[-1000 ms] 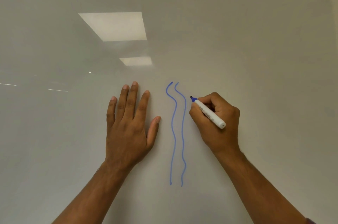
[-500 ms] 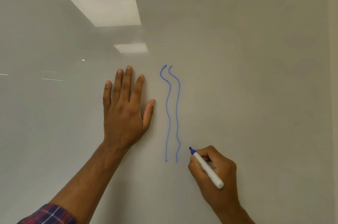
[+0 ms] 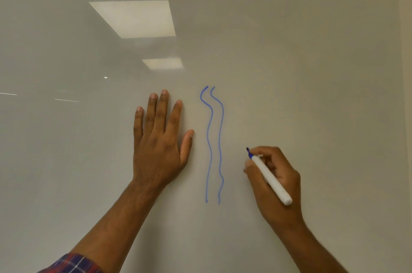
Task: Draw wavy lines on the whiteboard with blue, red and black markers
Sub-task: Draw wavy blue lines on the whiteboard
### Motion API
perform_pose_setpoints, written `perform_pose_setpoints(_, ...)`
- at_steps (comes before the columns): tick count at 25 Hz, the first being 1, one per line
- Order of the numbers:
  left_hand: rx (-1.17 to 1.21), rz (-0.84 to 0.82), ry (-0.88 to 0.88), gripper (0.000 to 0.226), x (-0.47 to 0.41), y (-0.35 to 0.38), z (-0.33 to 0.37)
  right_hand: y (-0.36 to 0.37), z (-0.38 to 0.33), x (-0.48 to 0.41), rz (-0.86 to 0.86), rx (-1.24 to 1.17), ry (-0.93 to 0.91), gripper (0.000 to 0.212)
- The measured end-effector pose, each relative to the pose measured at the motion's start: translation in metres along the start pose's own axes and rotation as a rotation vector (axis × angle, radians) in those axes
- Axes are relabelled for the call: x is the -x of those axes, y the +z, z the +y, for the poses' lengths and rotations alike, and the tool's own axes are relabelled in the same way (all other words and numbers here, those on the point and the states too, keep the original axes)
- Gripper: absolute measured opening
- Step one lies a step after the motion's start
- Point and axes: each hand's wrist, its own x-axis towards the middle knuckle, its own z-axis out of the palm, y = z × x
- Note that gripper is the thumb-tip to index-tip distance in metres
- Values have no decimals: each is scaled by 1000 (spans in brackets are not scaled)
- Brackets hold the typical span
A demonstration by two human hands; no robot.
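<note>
**Blue marker held beside two wavy lines**

Whiteboard fills the view; its glossy face carries reflections of two ceiling lights, upper left.

Two blue wavy lines run top to bottom near centre, side by side, close but not touching. The left one starts w/ a hook at the top; both end at about the same level at the bottom.

Left hand lies flat on the board, palm down, fingers spread & pointing up, holding nothing. Thumb tip sits just left of the lines, not touching them. A red-blue plaid sleeve shows at the bottom left edge.

Right hand is to the right of the lines, closed around the marker in a writing grip. Marker has a white barrel & blue tip; the tip points up-left, the butt end sticks out low-right past the knuckles. The tip sits right of the second line, a clear gap between them, about level w/ the lines' lower half. Can't tell whether the tip touches the board. No ink mark shows at the tip.
</note>
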Motion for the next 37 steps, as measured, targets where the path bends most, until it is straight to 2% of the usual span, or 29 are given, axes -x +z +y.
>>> perform_pose_setpoints(2,5,5,6,67,0,0,-1,8,-20,-29,-11,-4,-115,8)
perform_pose_setpoints(3,5,8,8,67,0,0,-1,12,-27,-43,-1,2,-161,7)
perform_pose_setpoints(9,13,8,8,66,-1,0,-1,42,-34,-111,80,80,-257,8)
perform_pose_setpoints(15,11,-3,11,67,0,0,-2,48,-25,-118,121,144,-347,4)
perform_pose_setpoints(18,6,1,12,67,1,1,-2,50,-23,-118,83,175,-378,3)
perform_pose_setpoints(21,8,9,11,66,0,2,-2,45,-17,-107,21,207,-388,3)
perform_pose_setpoints(25,8,11,8,66,0,1,0,30,2,-75,68,197,-346,2)
perform_pose_setpoints(28,6,11,11,66,1,1,-1,23,17,-44,55,328,-443,2)
perform_pose_setpoints(32,5,7,5,66,2,2,-1,8,47,-5,-27,416,-469,22)
perform_pose_setpoints(37,-5,-1,-1,65,3,1,1,1,81,39,-62,418,-440,6)
